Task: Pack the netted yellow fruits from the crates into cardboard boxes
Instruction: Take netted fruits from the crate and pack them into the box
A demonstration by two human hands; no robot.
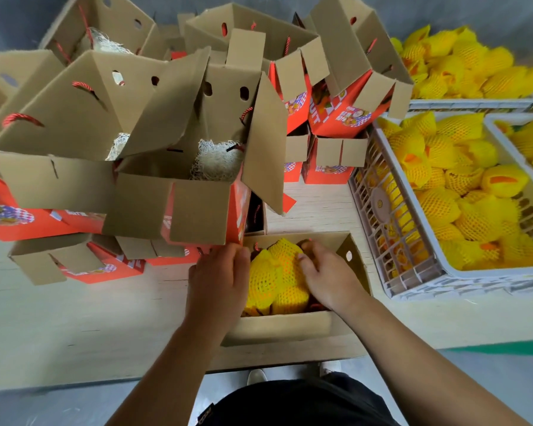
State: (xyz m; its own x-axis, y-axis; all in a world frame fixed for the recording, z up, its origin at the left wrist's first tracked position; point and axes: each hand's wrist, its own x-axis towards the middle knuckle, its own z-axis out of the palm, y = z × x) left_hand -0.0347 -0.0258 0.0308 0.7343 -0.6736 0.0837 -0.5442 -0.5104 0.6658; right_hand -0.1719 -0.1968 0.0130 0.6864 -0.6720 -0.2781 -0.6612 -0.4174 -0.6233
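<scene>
The person stands over an open cardboard box [293, 325] on the counter [74, 327], with both hands down at its mouth. The left hand [217, 278] rests at the box's left edge with fingers curled against the netted yellow fruits [276, 275] inside; whether it grips one or only steadies it cannot be told. The right hand [326, 273] has its fingers bent onto the fruit from the right, seemingly pressing or nudging it into place. The step in hand appears to be settling the fruits snugly; doing it well would mean easing them down side by side without crushing the foam netting, and keeping the box walls from bowing so the flaps can later close. The box looks nearly full, with at least two or three netted fruits showing. To the right, a white plastic crate [394, 241] holds many more netted fruits, a second crate [502, 139] overlaps it, and a further heap [462, 63] lies beyond. On the left and behind, a stack of empty boxes [154, 142] with red printed sides and rope handles stands open, several holding white shredded padding [217, 162].
</scene>
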